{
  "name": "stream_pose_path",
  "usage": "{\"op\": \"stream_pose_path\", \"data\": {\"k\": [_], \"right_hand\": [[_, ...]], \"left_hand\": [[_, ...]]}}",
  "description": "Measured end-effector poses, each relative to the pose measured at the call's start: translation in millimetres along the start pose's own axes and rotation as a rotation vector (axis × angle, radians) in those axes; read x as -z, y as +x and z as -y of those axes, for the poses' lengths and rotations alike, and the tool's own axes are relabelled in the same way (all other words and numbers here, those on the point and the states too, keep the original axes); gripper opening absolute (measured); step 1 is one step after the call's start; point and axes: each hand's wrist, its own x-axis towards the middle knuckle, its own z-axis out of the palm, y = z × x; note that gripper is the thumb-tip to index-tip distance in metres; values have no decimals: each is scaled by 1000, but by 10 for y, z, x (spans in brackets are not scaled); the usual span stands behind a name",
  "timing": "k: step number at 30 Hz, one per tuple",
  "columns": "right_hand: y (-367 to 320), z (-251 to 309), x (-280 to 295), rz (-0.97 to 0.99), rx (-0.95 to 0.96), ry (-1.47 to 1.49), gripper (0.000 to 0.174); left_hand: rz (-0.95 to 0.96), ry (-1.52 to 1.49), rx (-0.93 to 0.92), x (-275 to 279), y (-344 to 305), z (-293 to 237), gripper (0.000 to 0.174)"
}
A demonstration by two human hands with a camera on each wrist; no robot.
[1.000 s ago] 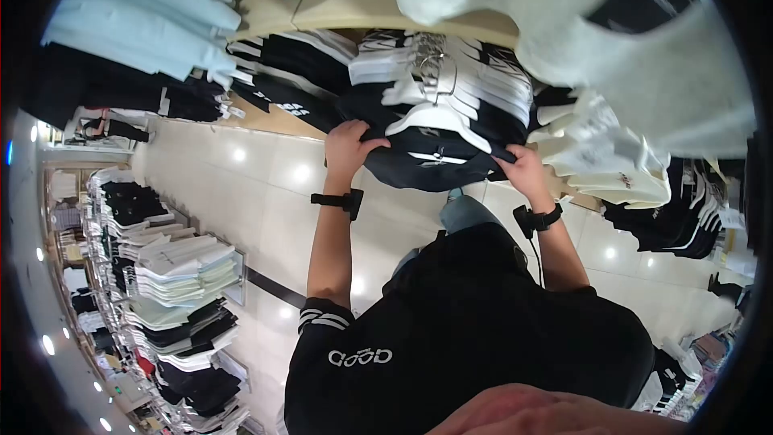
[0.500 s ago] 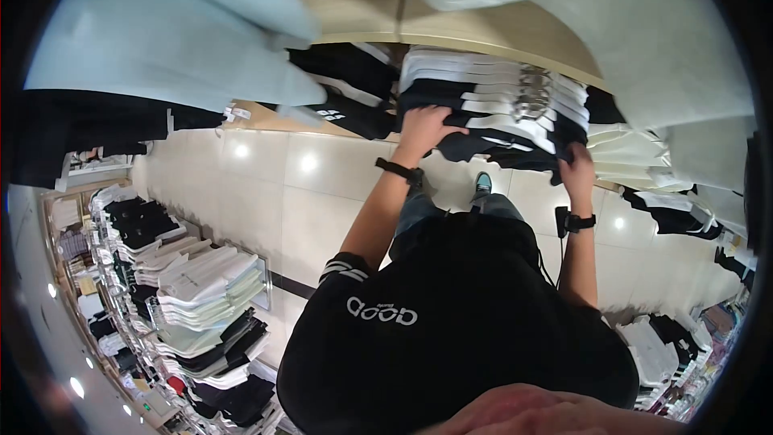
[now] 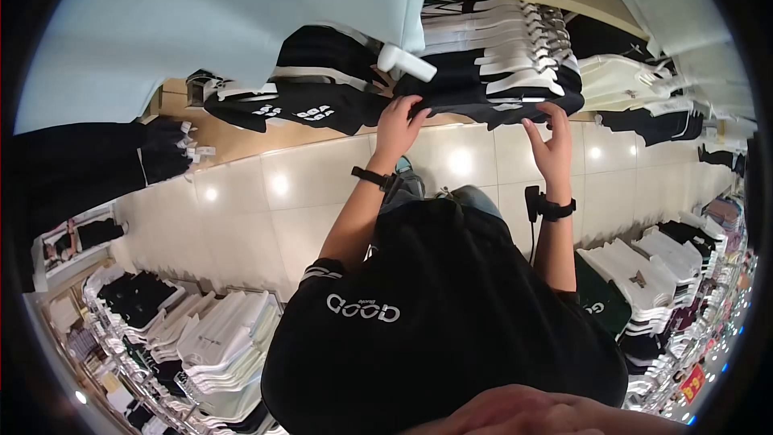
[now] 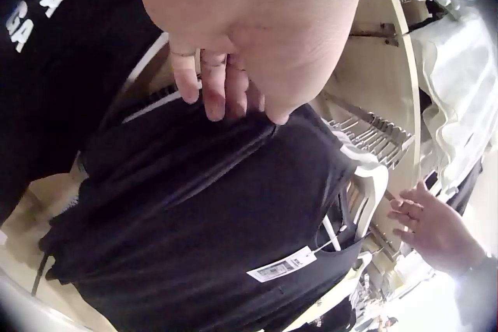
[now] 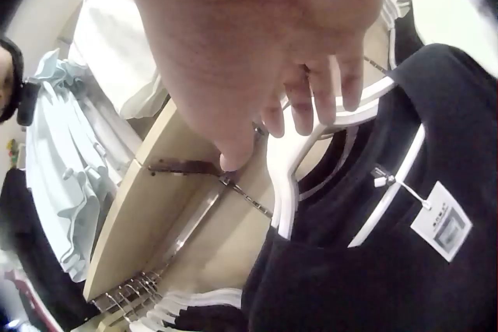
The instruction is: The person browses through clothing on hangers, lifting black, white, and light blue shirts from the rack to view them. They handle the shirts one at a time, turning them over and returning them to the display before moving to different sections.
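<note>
In the head view my left hand (image 3: 397,130) is at the side of a black T-shirt (image 4: 210,207) hanging on the rack. The left wrist view shows its thumb and curled fingers pinching the cloth near the shoulder. A white paper price tag (image 5: 442,221) dangles from the shirt's neck. My right hand (image 3: 552,147) is at the shirt's other side, thumb and fingers spread apart. In the right wrist view, its loosely extended fingers hang over the neck of the white hanger (image 5: 284,165) and hold nothing.
White hangers (image 3: 527,40) crowd the rail behind the shirt. A black shirt with white letters (image 3: 322,109) hangs to the left, cream garments (image 3: 624,84) to the right. Light blue clothes (image 3: 241,24) hang close overhead. Stacked racks (image 3: 229,338) stand behind the person on the tiled floor.
The view has swung over the rack, bringing the light blue clothes further in. The right hand has loosened from the shirt's edge and its fingers are spread; the left stays at the shirt's side.
</note>
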Motion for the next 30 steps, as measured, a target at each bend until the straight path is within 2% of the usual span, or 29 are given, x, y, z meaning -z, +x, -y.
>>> {"op": "stream_pose_path", "data": {"k": [1,2,3,5,7,9,11,13,15,17,19,23,26,27,29,30], "right_hand": [[-43,28,-29,7,-15,23,40],[-110,49,-54,-4,-16,26,40],[-169,49,-82,18,27,8,39],[-257,105,-105,42,103,11,39],[-501,137,-85,104,2,88,37],[-795,32,-105,121,-105,181,33],[-1058,-257,-229,105,-178,253,29],[-1271,-337,-328,145,-365,402,26],[-1430,-398,-488,191,-382,439,24],[-1447,-220,-604,220,-378,455,22],[-1395,43,-712,346,-361,439,20],[-1129,573,-1062,489,-165,484,23],[-716,1035,-1339,509,-53,439,26],[-581,1191,-1447,518,-4,433,27],[-276,1501,-1703,492,9,384,28],[-160,1635,-1818,470,25,346,29]], "left_hand": [[22,-95,89,79,-84,-15,26],[32,-99,102,136,-183,34,18],[29,-95,97,180,-292,75,18],[66,-121,234,328,-510,138,14],[-1,-60,189,423,-728,201,14],[-11,-187,287,579,-962,196,15],[-56,-138,332,733,-1115,246,16],[-24,-143,370,969,-1302,230,17],[-43,-61,364,1248,-1394,203,17],[-70,-4,339,1502,-1377,278,18],[-176,-11,430,1793,-1345,462,16],[-464,58,287,2339,-974,1010,18],[-602,153,125,2770,-531,1657,33],[-599,136,135,2901,-410,1825,33],[-673,338,78,3210,-136,1958,42],[-664,319,88,3323,-88,1969,42]]}}
